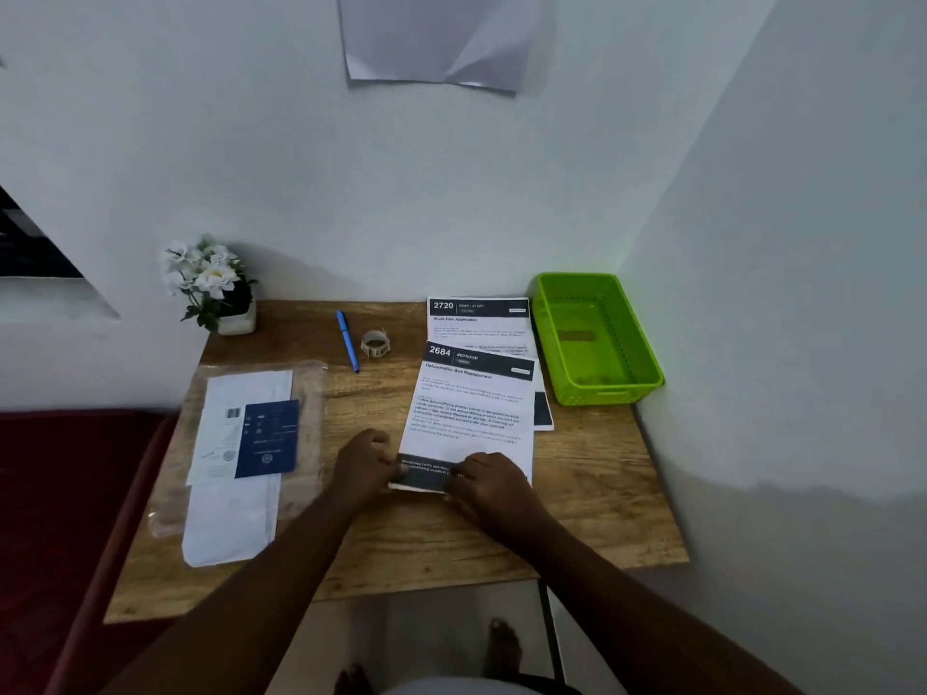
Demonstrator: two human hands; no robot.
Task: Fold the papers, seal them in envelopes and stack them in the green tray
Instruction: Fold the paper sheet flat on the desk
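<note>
**Two hands start the first fold**

Both our hands press the near edge of the white printed sheet headed 2684 (469,408), turned up so its dark band shows: left hand (362,464) pinching one corner, right hand (489,481) flattening the other (to keep the crease square, we judge). Beyond that sheet lies another printed sheet (479,321); right of it, the bright green plastic tray (647,376) waits empty. Left, white envelopes in a clear wrapper (241,459).

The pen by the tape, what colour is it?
The pen is blue, seen best in the head view.

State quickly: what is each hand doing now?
Left hand: pinching the near folded edge of the top paper.
Right hand: pinching the same edge.
</note>
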